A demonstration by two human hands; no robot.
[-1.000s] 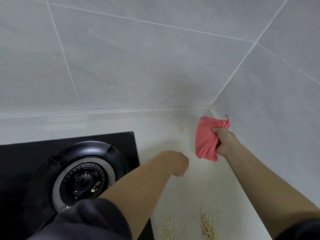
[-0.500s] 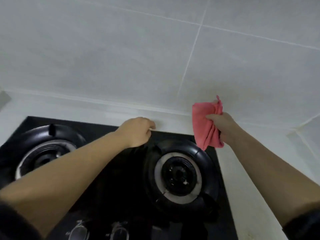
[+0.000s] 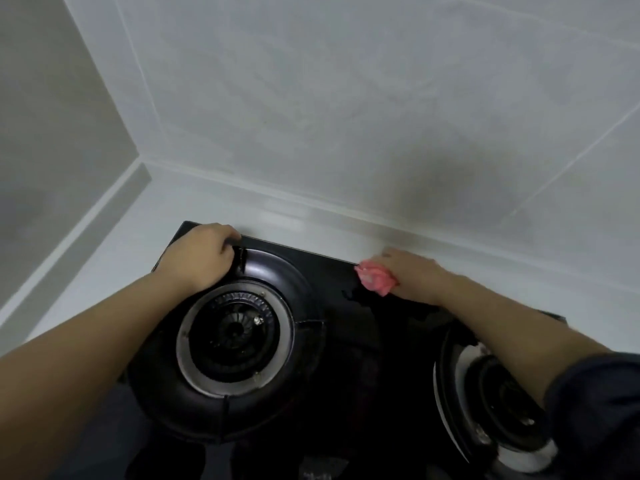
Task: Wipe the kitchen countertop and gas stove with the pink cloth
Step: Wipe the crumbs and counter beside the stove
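Two hands and one pink cloth (image 3: pixel 375 278) on a two-burner gas stove (image 3: pixel 363 341).
The left hand (image 3: pixel 199 259) curls its fingers over the ring of the left burner (image 3: pixel 235 336) at 11 o'clock; the right hand (image 3: pixel 414 273) clutches the bunched cloth at the stove's 12 o'clock edge, beside the white surface (image 3: pixel 304 226).

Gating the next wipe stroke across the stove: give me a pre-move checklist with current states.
1. Pink cloth gripped in right hand: ok.
2. Cloth at gas stove rear edge, between burners: ok.
3. Cloth pressed on glass: cannot tell, blurred.
4. Left hand off wipe path, at left burner rear: ok.
5. Left hand gripping pan support: cannot tell.
6. No flame visible on left burner: ok.
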